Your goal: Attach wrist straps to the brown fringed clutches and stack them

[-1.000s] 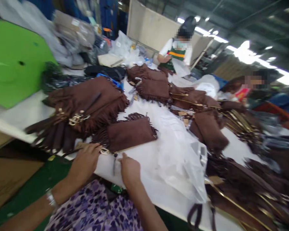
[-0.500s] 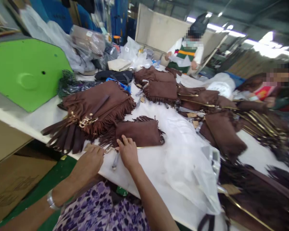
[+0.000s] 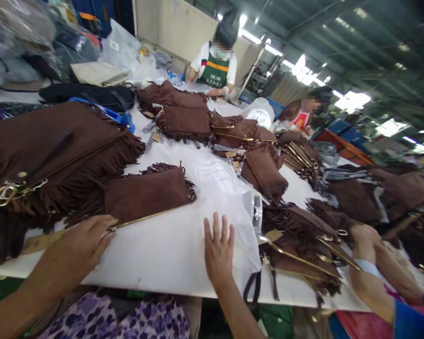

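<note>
A small brown fringed pouch lies flat on the white table, its gold zip along the near edge. My left hand is closed at the pouch's near left corner, fingers and thumb together at the zip end. What sits inside those fingers is mostly hidden. My right hand is open, fingers spread, palm down at the edge of a white plastic sheet, holding nothing. Left of the pouch rests a larger brown fringed bag with gold clasps.
More brown pouches are piled across the table. At the right, a co-worker's hands are among brown bags with gold zips. Another person in a green apron works at the far side. A black case lies back left.
My right hand has left the pouch and moved right to the plastic sheet. My left hand stays by the pouch's zip end. The view has swung right, showing a co-worker's hands.
</note>
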Demonstrator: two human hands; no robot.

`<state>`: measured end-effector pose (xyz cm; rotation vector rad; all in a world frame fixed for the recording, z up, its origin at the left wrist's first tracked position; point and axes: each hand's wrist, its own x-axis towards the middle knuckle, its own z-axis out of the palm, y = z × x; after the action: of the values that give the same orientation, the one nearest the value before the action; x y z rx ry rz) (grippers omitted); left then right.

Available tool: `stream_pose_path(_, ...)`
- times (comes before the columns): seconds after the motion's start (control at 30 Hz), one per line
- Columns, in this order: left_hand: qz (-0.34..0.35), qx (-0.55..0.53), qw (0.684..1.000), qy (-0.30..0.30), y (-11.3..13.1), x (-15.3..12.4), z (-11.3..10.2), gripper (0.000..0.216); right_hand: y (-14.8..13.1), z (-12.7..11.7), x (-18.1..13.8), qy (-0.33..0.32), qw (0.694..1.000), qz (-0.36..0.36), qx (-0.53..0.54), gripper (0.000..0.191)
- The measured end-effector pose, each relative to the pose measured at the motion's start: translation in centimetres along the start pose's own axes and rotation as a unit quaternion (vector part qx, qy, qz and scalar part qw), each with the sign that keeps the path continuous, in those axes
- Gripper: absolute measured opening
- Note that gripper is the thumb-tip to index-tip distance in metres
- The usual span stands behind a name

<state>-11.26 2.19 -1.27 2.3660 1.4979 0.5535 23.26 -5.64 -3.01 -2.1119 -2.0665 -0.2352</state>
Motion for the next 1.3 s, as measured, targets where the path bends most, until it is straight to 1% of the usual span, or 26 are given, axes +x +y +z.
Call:
stream_pose_path(0.03, 0.011, -0.005, 1.000, -0.011, 1.9, 1.1, 0.7, 0.030, 2.0, -0.5, 0.2, -0.001, 1.000, 0.019, -0.002, 0.045)
stream_pose_path(0.1, 0.036, -0.048, 0.997, -0.046, 5.8, 3.1, 2.8, 0.031, 5.7, -1.7, 1.1, 0.008, 0.998, 0.064, 0.021, 0.031)
stream_pose_path(0.13, 0.055, -0.079, 0.993, -0.066, 7.7, 4.0, 4.1, 0.029, 7.3, -2.5, 1.7, 0.019, 0.995, 0.087, 0.042, 0.029)
stream_pose_path(0.23, 0.114, -0.147, 0.975, -0.120, 13.2, 6.0, 8.2, 0.030, 11.3, -4.7, 3.9, 0.065, 0.983, 0.138, 0.099, 0.031)
stream_pose_path(0.3, 0.151, -0.160, 0.966, -0.134, 16.5, 7.1, 10.8, 0.030, 13.1, -6.0, 5.2, 0.093, 0.977, 0.157, 0.113, 0.031)
stream_pose_path(0.37, 0.189, -0.151, 0.960, -0.142, 19.4, 8.0, 13.0, 0.027, 14.3, -6.8, 6.2, 0.114, 0.972, 0.159, 0.126, 0.030)
stream_pose_path(0.43, 0.206, -0.124, 0.961, -0.138, 21.6, 8.7, 14.7, 0.024, 15.1, -7.2, 6.9, 0.123, 0.970, 0.146, 0.150, 0.029)
stream_pose_path(0.47, 0.207, -0.104, 0.964, -0.130, 22.3, 9.0, 15.4, 0.023, 15.4, -7.2, 7.1, 0.124, 0.969, 0.142, 0.161, 0.030)
stream_pose_path(0.53, 0.203, -0.055, 0.971, -0.116, 22.9, 9.3, 16.4, 0.024, 15.8, -7.0, 7.1, 0.123, 0.967, 0.147, 0.167, 0.030)
stream_pose_path(0.6, 0.210, -0.012, 0.970, -0.123, 22.6, 9.5, 17.1, 0.027, 15.7, -6.5, 6.7, 0.119, 0.967, 0.155, 0.166, 0.030)
stream_pose_path(0.63, 0.217, 0.000, 0.968, -0.130, 22.2, 9.5, 17.4, 0.024, 15.5, -6.2, 6.4, 0.115, 0.968, 0.153, 0.165, 0.030)
stream_pose_path(0.7, 0.222, 0.002, 0.966, -0.133, 21.2, 9.4, 18.0, 0.015, 14.7, -5.5, 5.5, 0.105, 0.971, 0.134, 0.166, 0.029)
stream_pose_path(0.8, 0.210, -0.016, 0.972, -0.103, 20.2, 9.5, 18.7, 0.010, 13.2, -4.3, 4.1, 0.085, 0.977, 0.091, 0.173, 0.028)
stream_pose_path(0.9, 0.216, -0.019, 0.972, -0.091, 19.9, 9.4, 18.6, 0.016, 12.3, -2.9, 3.1, 0.068, 0.976, 0.065, 0.196, 0.029)
stream_pose_path(1.0, 0.207, -0.033, 0.973, -0.093, 19.8, 8.8, 17.9, 0.018, 12.1, -1.7, 2.7, 0.066, 0.973, 0.079, 0.208, 0.029)
stream_pose_path(1.07, 0.193, -0.053, 0.975, -0.096, 19.8, 8.7, 17.5, 0.012, 12.1, -1.2, 2.6, 0.064, 0.973, 0.090, 0.203, 0.029)
stream_pose_path(1.13, 0.178, -0.068, 0.975, -0.115, 20.1, 9.1, 17.5, 0.014, 12.0, -0.9, 2.6, 0.060, 0.975, 0.088, 0.196, 0.030)
stream_pose_path(1.23, 0.148, -0.079, 0.974, -0.151, 20.7, 10.4, 18.0, 0.017, 11.8, -1.0, 2.7, 0.063, 0.977, 0.086, 0.186, 0.031)
stream_pose_path(1.3, 0.130, -0.092, 0.975, -0.157, 20.9, 11.0, 18.2, 0.017, 11.7, -1.1, 2.7, 0.065, 0.979, 0.090, 0.173, 0.031)
